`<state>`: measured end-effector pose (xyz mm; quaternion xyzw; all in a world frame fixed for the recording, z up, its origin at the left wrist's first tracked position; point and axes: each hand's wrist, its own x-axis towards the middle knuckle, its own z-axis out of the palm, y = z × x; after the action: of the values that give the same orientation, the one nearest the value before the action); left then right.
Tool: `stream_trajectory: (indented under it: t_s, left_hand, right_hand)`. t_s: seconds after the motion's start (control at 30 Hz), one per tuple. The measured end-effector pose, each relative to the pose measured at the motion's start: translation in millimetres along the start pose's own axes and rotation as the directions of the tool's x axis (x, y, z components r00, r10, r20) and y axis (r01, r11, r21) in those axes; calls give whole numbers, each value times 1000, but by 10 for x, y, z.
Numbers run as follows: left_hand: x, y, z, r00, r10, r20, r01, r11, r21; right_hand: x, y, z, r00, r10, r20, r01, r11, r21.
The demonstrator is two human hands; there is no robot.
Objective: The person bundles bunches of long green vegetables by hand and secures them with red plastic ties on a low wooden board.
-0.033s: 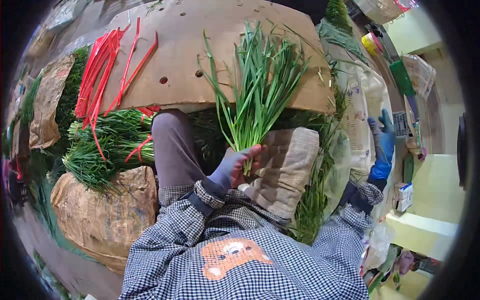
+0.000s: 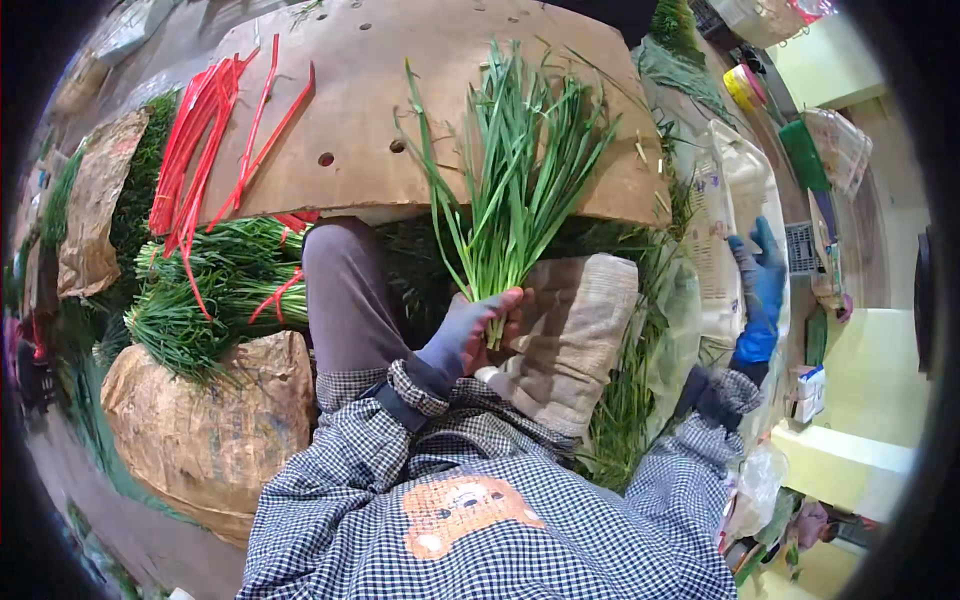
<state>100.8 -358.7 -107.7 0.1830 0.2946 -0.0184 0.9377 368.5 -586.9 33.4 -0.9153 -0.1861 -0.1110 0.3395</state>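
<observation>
My left hand [image 2: 465,335], in a grey-blue and reddish glove, is closed round the pale stem ends of a bunch of garlic chives [image 2: 515,180]. The long flat leaves fan out away from me, over the near edge of a brown board [image 2: 350,110]. Out to the right, my right hand [image 2: 762,300] wears a blue glove. Its fingers are stretched and apart, with nothing between them. It is over a white plastic crate [image 2: 712,240], and I cannot tell whether it touches it. A folded beige cloth [image 2: 590,330] lies just right of my left hand.
Red ties [image 2: 205,130] lie across the board's left side. Below them are green bundles [image 2: 210,290] bound with red ties, beside a brown sack [image 2: 215,425]. Loose green leaves [image 2: 625,400] lie between the cloth and the crate. A yellow and pink roll [image 2: 743,88] is at far right.
My right hand has shifted slightly, and its fingers are more stretched and apart. My left hand and the chives have stayed in place.
</observation>
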Motion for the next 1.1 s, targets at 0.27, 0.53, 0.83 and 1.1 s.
stream_trajectory:
  t_s: [0.27, 0.53, 0.83, 1.1]
  left_hand:
    - [12, -58, -56, 986, 160, -38, -153, 978, 143]
    - [-52, -81, -87, 989, 147, 33, -150, 965, 216]
    - [-29, -77, -160, 959, -1, 282, 74, 966, -248]
    - [-43, -50, -163, 936, -10, 352, 77, 981, -179]
  right_hand:
    - [-1228, -1120, 1327, 857, -154, 492, -174, 813, 556]
    - [-1320, -1108, 1699, 827, -117, 549, 16, 983, 185]
    - [-1270, -806, 1693, 829, -82, 554, -234, 849, 474]
    - [-1288, -924, 1508, 824, 33, 565, -423, 700, 575]
